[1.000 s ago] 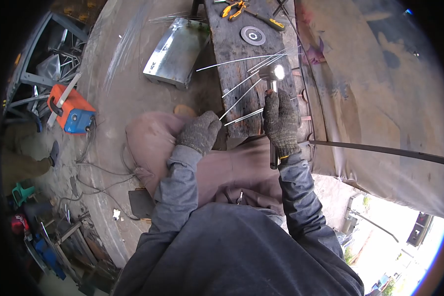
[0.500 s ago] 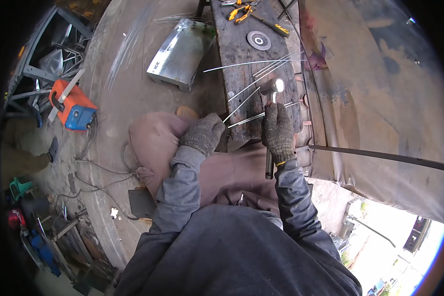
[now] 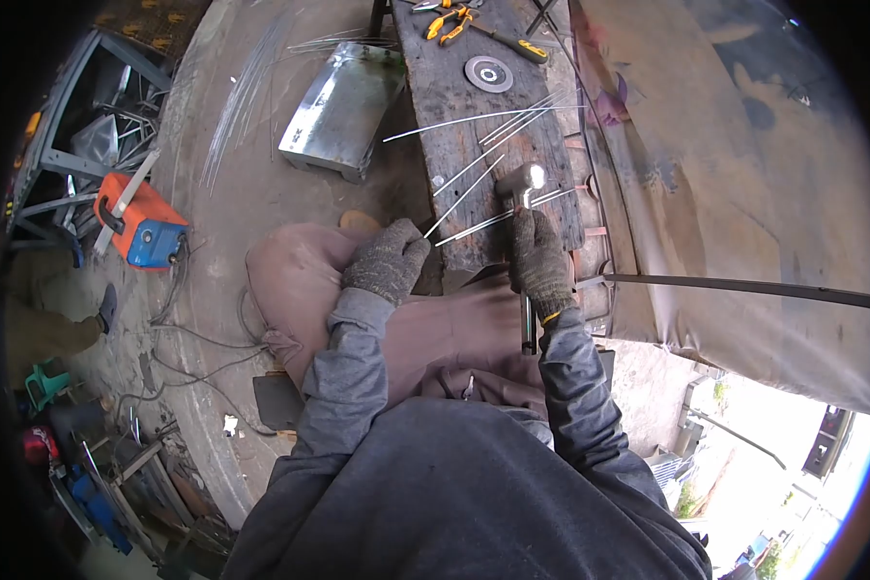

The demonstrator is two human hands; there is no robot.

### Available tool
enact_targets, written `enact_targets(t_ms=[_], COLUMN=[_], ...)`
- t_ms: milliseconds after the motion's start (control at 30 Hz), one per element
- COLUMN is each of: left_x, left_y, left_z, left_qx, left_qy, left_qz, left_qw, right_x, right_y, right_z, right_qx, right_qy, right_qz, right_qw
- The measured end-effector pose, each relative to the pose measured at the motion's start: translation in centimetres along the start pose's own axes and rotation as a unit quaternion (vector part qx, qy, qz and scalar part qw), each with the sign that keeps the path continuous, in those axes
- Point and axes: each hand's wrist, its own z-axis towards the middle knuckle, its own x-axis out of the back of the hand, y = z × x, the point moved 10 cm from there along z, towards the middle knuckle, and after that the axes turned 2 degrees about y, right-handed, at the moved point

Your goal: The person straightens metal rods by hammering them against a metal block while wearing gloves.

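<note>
My left hand (image 3: 389,263), in a dark knitted glove, is closed on the near end of a thin metal rod (image 3: 466,196) that slants across the bench's left edge. My right hand (image 3: 539,259), gloved alike, is wrapped around the handle of a hammer (image 3: 522,184); its shiny head is over the wooden bench (image 3: 445,87), and the handle's dark end sticks out below the fist. More thin rods (image 3: 474,229) lie on the wood beside the hammer. Farther up the bench, several others lie together, with one long rod (image 3: 483,118) crossing them.
A grinding disc (image 3: 488,74), orange-handled pliers (image 3: 447,23) and a yellow-black handled tool (image 3: 517,44) lie at the bench's far end. Left of it is a sheet-metal box (image 3: 343,111). An orange-blue machine (image 3: 140,222) with cables stands farther left. A tarpaulin (image 3: 725,193) borders the right.
The view has shifted slightly, moving the bench and its contents a little left in the picture. The hammer head appears slightly lower, near the rods. Both hands keep their grip.
</note>
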Motion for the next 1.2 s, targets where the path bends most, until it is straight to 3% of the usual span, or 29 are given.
enact_targets(t_ms=[100, 167, 200, 267, 300, 400, 433, 467, 533, 667, 833, 900, 933, 1000, 1200], left_x=[0.4, 0.9, 1.4, 0.9, 1.1, 0.9, 0.8, 0.6, 0.7, 1.2, 2.0, 2.2, 2.3, 2.4, 2.0], left_y=[0.5, 1.3, 1.9, 1.3, 1.4, 0.9, 0.7, 0.6, 0.4, 0.7, 1.4, 1.2, 1.3, 1.5, 1.8], left_z=[-0.3, -0.6, -0.8, -1.3, -1.5, -2.1, -1.9, -1.8, -1.9, -2.2, -2.1, -2.0, -1.9, -2.1, -1.6], left_qx=[-0.038, -0.067, -0.069, 0.035, 0.040, 0.031, -0.012, -0.055, -0.052, -0.013, -0.029, -0.018, -0.031, -0.045, -0.006], left_qy=[0.031, 0.055, 0.055, -0.042, -0.042, -0.042, -0.035, -0.026, -0.014, -0.009, 0.026, 0.030, 0.039, 0.045, 0.017], left_qz=[0.011, 0.022, 0.023, 0.106, 0.107, 0.151, 0.155, 0.160, 0.148, 0.147, 0.086, 0.075, 0.047, 0.019, 0.047], left_qw=[0.999, 0.996, 0.996, 0.993, 0.993, 0.987, 0.987, 0.985, 0.987, 0.989, 0.996, 0.997, 0.998, 0.998, 0.999], right_x=[1.2, 1.1, 1.3, 2.5, 2.3, 3.2, 2.7, 2.1, -0.3, 0.3, -0.2, 1.2, 1.3, 0.4, 1.0], right_y=[-1.5, -1.1, -1.0, -1.3, -1.5, -4.0, -3.8, -2.8, -1.5, -2.2, -0.7, -2.4, -2.2, 1.2, 0.5], right_z=[0.4, 0.5, 0.7, 1.3, 1.4, 2.4, 2.2, 2.4, 3.0, 2.9, 1.2, 1.3, 1.3, -0.2, 0.3], right_qx=[-0.009, -0.266, -0.265, -0.221, -0.222, -0.159, -0.232, -0.230, -0.165, -0.186, -0.218, -0.081, -0.081, -0.267, -0.210], right_qy=[0.026, -0.103, -0.102, -0.066, -0.071, -0.013, -0.055, -0.053, -0.104, -0.073, -0.089, -0.013, -0.015, -0.075, -0.073], right_qz=[0.006, 0.103, 0.104, 0.050, 0.051, 0.138, 0.120, 0.122, 0.013, 0.050, 0.064, -0.027, -0.028, 0.083, 0.076], right_qw=[1.000, 0.953, 0.953, 0.972, 0.971, 0.978, 0.964, 0.964, 0.981, 0.979, 0.970, 0.996, 0.996, 0.957, 0.972])
